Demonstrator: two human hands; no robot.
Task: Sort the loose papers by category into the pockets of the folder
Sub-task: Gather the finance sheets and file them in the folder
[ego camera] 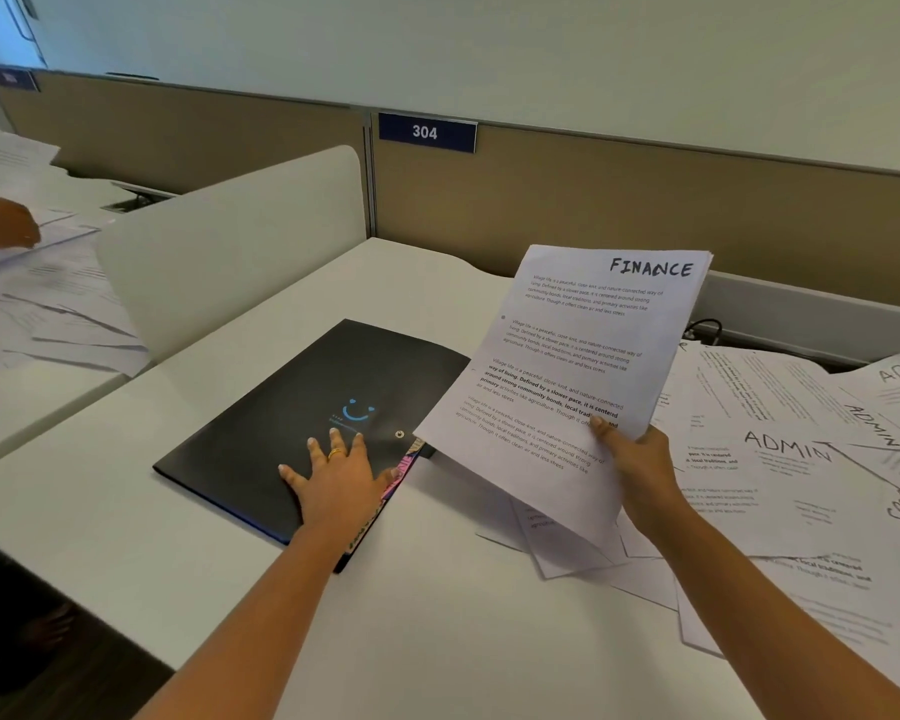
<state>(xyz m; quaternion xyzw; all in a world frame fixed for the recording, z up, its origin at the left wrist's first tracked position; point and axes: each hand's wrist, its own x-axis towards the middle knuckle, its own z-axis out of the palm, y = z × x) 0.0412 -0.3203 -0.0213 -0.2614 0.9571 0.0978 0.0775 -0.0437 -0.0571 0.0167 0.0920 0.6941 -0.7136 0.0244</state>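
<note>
Folder (pixel 281 407), matte black, flat, under spread left fingers (pixel 336 440); thin FINANCE sheets (pixel 567 350) pinched by right fingers (pixel 601 427).

Left hand (pixel 333 478) presses folder (pixel 281 407); right hand (pixel 635 459) grips seemingly several papers (pixel 567 366).

"304" in white stood on navy plate (pixel 426 132), on partition behind tabletop's far edge. Top sheet (pixel 567 366) in right hand (pixel 640 459) bore handwritten "FINANCE" at upper right corner; printed paragraphs began "Village life is a peaceful, close-knit". Loose sheets (pixel 785 449) at tabletop's right edge were marked "ADMIN". Small print under blue smile logo on black folder (pixel 292 423) was unreadable.
</note>
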